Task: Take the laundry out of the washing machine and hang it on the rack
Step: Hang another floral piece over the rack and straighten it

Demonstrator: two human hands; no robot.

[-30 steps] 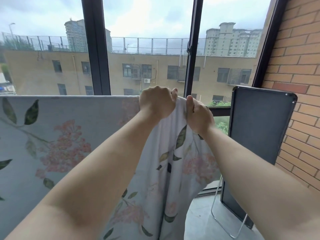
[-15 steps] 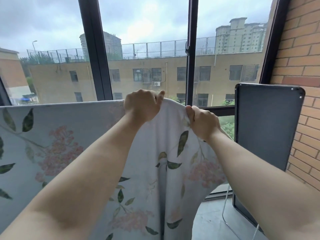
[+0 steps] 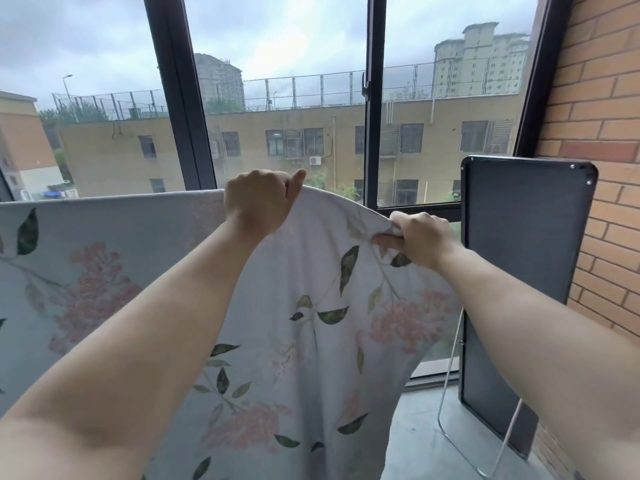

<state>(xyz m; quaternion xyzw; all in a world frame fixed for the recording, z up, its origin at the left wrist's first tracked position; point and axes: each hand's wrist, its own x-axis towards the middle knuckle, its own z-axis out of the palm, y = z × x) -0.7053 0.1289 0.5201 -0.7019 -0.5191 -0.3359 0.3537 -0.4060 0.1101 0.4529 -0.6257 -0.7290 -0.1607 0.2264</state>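
The left hand (image 3: 258,202) is closed like a fist around the top edge of a pale grey-white fabric sheet printed with pink flower clusters and dark green leaves (image 3: 311,306). Its fingers are curled over the far side of the cloth and the thumb points up beside the edge. The right hand (image 3: 420,237) grips the same edge lower and more to the right, with a bunch of fabric pinched between the thumb and the curled fingers. Between the two hands the edge makes a curve that descends toward the right hand. Both forearms are bare and stretched forward.

Left of the left hand, the top edge of the sheet runs almost straight to the left border of the view, and the cloth hangs down flat from it. What carries this edge is hidden by the cloth, so I cannot tell whether it lies on a rack. Under the right hand the sheet falls in loose folds.

Near the right hand, a dark flat panel with rounded corners (image 3: 519,271) stands on thin silver metal tube legs (image 3: 446,393) on the grey floor (image 3: 415,445), against a red-orange brick wall (image 3: 602,133). Behind the sheet, a tall window with a black frame (image 3: 180,98) shows a yellow building (image 3: 277,143) under a cloudy sky
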